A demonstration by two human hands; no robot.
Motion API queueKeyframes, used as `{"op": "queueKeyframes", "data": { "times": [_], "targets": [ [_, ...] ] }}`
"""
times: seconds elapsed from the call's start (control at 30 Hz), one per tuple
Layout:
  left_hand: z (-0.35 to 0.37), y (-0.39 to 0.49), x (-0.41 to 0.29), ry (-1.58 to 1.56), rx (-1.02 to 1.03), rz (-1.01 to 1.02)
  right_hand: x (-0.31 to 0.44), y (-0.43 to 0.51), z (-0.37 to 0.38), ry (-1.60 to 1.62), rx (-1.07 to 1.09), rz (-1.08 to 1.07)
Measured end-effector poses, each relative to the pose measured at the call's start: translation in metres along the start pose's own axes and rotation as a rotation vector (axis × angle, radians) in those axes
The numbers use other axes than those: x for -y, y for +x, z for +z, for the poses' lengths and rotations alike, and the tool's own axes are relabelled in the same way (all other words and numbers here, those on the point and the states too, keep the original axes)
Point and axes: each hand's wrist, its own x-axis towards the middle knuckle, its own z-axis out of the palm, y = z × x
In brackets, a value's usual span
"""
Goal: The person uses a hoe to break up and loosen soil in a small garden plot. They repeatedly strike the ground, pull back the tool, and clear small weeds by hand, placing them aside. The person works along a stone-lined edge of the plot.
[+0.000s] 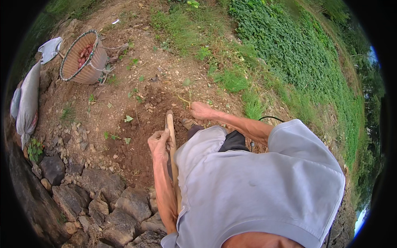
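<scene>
My right hand [201,110] is closed around a thin plant stem [189,96] that sticks up past the fingers, just above the loose brown soil [158,100]. My left hand [159,144] is curled against the side of a long wooden tool handle [172,133]. Whether its fingers wrap the handle is not clear. The handle runs down beside my leg and passes under my forearm and shirt. Its rounded end points away from me over the dug soil, and no tool head shows. A shoe [188,123] stands on the soil below my right hand.
A woven basket [100,63] holding reddish tubers [85,56] tilts at the upper left. Near it lie a white plastic bag [50,49] and a filled sack [29,102]. Large rocks [119,226] edge the lower left. Leafy vines [291,46] cover the right slope.
</scene>
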Motion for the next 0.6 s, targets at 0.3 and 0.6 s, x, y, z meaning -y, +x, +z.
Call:
{"op": "queueKeyframes", "data": {
  "times": [0.3,0.6],
  "targets": [
    [-0.004,0.009,0.019,-0.037,0.04,-0.042,-0.079,0.005,-0.167,0.54,-0.688,0.215],
    [0.0,0.01,0.008,-0.217,-0.043,-0.158,-0.102,0.004,-0.154,-0.15,-0.478,0.316]
  ]
}}
